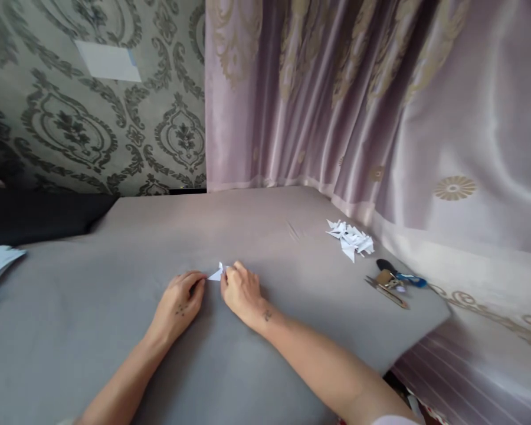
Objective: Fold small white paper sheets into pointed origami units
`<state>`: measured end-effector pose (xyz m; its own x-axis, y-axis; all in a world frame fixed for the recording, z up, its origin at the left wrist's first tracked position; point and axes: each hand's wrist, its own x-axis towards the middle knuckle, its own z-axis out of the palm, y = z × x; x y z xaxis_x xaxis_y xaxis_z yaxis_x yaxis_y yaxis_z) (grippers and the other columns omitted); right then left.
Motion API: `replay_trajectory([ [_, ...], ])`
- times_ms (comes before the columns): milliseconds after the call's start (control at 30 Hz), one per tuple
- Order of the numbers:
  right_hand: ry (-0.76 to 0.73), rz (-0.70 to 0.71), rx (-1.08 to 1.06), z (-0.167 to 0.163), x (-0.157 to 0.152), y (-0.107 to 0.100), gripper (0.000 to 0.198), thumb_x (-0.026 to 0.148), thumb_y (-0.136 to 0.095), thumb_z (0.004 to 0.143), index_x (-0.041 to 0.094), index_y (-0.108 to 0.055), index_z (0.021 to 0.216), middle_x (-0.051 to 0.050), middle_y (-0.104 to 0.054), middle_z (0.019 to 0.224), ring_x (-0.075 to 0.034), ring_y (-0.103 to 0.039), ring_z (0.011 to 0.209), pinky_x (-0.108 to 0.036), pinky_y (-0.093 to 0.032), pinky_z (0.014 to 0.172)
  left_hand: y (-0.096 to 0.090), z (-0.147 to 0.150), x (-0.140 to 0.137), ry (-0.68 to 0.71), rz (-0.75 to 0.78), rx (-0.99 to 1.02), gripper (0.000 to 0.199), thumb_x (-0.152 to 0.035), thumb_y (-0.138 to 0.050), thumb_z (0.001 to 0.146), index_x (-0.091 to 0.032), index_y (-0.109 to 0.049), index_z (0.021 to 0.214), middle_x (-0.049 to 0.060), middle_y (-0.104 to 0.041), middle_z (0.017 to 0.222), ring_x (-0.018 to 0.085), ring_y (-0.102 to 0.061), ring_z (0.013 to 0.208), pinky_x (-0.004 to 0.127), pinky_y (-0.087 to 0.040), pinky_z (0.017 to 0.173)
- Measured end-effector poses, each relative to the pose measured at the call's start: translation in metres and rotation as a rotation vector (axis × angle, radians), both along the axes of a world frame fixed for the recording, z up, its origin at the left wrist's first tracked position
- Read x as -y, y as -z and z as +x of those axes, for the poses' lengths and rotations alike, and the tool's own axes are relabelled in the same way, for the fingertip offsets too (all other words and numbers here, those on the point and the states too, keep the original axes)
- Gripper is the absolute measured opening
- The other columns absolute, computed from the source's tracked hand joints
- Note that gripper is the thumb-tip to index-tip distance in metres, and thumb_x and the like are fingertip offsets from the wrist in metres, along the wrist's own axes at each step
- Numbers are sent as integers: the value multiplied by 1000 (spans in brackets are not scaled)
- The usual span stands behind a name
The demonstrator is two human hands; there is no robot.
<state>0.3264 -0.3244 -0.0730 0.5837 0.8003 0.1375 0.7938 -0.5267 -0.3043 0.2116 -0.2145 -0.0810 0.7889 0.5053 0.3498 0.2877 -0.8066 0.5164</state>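
Note:
A small piece of folded white paper (216,274) is held between my two hands, just above or on the grey cloth surface (159,260). My left hand (182,300) pinches its pointed left tip between thumb and fingers. On the other side my right hand (242,289) grips the paper's right part, with fingers curled that hide some of it. A small corner of the paper sticks up beside the right fingertips.
To the right lies a pile of folded white paper pieces (351,239). Nearer the right edge are blue-handled scissors (409,278) and a pointed metal tool (387,292). White sheets (0,265) and a black cloth (39,215) lie at left. A pink curtain (265,118) hangs behind.

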Motion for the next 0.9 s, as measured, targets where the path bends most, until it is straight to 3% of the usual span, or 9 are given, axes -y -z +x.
replay_trajectory([
  [167,61,7,38,41,-5,-6,27,28,-45,94,22,-70,84,-5,-68,96,-15,-65,81,-25,-45,71,4,-2,-4,-23,-8,-6,31,-36,-41,88,-20,-68,89,7,-73,95,24,-68,88,37,-53,84],
  [300,300,42,78,127,-1,-24,28,26,-43,95,21,-70,95,-9,-67,103,-16,-64,93,-24,-45,78,15,2,-9,-23,26,52,31,-38,-42,89,-20,-67,86,7,-72,94,23,-67,86,37,-54,81],
  [433,608,40,74,216,7,-37,31,26,-40,99,11,-65,107,-15,-63,111,-20,-62,100,-33,-48,86,21,6,-12,-7,61,64,30,-41,-43,90,-22,-67,87,7,-70,92,23,-66,83,38,-53,77],
  [533,752,21,32,260,5,-34,33,35,-56,92,17,-57,119,-9,-59,120,-21,-60,101,-42,-52,85,24,8,-14,-2,59,60,27,-41,-45,90,-23,-65,89,6,-69,92,23,-65,82,38,-53,75],
  [667,809,18,-10,288,-12,-19,35,34,-57,92,16,-56,121,-10,-58,121,-22,-60,102,-42,-52,85,30,7,-17,6,45,33,24,-42,-46,91,-25,-63,91,5,-68,93,24,-64,83,38,-53,74],
  [900,813,-20,-59,309,-33,9,34,34,-57,92,16,-56,121,-10,-58,122,-21,-60,102,-42,-52,85,32,4,-19,7,68,14,24,-44,-46,91,-27,-62,94,5,-68,96,25,-64,87,39,-53,77],
])
